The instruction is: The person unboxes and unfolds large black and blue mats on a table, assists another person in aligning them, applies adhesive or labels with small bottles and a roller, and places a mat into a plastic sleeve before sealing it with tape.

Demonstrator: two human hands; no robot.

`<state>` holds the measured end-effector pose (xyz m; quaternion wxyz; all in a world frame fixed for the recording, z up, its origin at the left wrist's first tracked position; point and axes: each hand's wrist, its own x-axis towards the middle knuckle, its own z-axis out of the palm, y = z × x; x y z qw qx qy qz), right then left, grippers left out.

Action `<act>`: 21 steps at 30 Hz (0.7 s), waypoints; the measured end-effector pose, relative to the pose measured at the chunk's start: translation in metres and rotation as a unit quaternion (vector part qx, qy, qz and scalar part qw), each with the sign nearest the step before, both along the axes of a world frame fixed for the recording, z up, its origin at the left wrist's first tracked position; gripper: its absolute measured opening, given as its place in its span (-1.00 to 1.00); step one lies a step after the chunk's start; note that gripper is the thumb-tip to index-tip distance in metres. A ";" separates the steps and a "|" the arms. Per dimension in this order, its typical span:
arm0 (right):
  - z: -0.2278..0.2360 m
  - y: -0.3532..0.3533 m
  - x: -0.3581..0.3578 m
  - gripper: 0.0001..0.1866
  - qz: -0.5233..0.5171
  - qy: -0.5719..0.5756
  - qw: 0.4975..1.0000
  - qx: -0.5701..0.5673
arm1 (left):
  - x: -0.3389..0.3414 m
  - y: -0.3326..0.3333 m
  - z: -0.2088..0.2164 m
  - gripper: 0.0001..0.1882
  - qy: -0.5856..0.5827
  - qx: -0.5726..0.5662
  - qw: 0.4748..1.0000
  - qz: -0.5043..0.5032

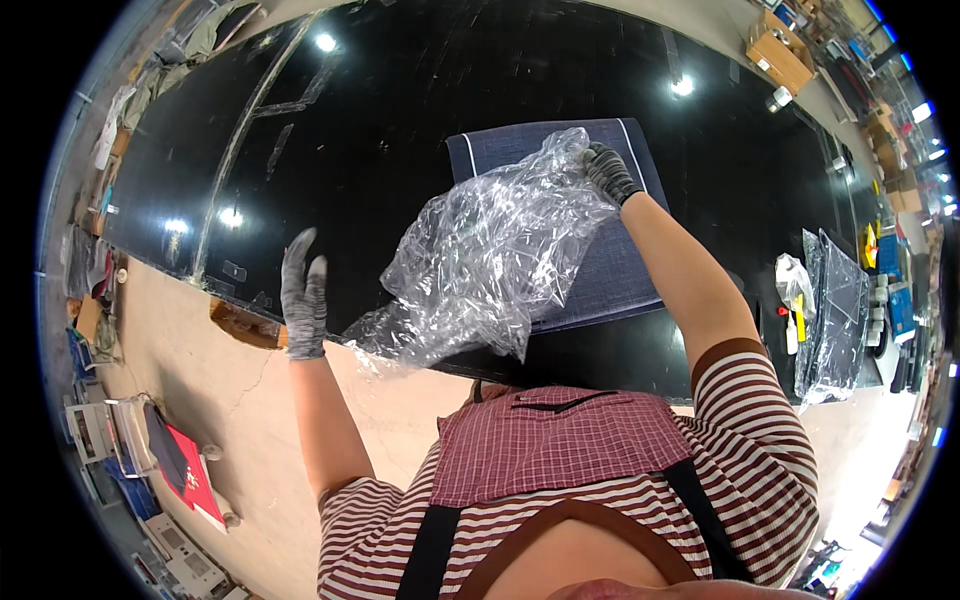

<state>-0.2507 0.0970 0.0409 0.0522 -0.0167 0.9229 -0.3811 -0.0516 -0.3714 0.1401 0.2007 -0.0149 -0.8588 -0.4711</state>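
Note:
My right hand (609, 173), in a grey striped knit glove, is closed on the upper end of a crumpled clear plastic bag (490, 250). The bag hangs loosely down and to the left, its lower end near the table's front edge. Behind it a dark blue fabric panel (625, 265) with white lines near its sides lies on the black table; the bag hides much of it. My left hand (305, 295), gloved alike, is raised at the table's front left edge, thumb and fingers apart, with nothing in it.
The black table (350, 130) has strips of tape on it. At its right end lie folded plastic packages (835, 310) beside a yellow-handled tool (799, 315). A cardboard box (780, 50) stands at the far right. On the floor at left is a cart-like stack with a red cover (195, 475).

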 end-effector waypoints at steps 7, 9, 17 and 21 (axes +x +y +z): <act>0.073 -0.052 0.016 -0.74 -0.098 0.059 0.991 -0.071 | -0.020 0.116 -0.063 -0.24 -0.108 -0.515 0.789 -0.316; 0.126 -0.047 0.065 -0.72 -0.104 0.138 0.966 -0.191 | -0.030 0.154 -0.041 -0.26 -0.157 -0.520 0.782 -0.307; 0.062 -0.137 0.195 -0.22 0.286 0.005 0.953 0.103 | -0.055 0.196 -0.141 -0.23 -0.314 -0.309 0.886 -0.146; 0.062 -0.101 0.177 -0.72 0.119 -0.060 0.962 -0.240 | -0.068 0.139 -0.088 -0.22 -0.373 -0.495 0.775 -0.121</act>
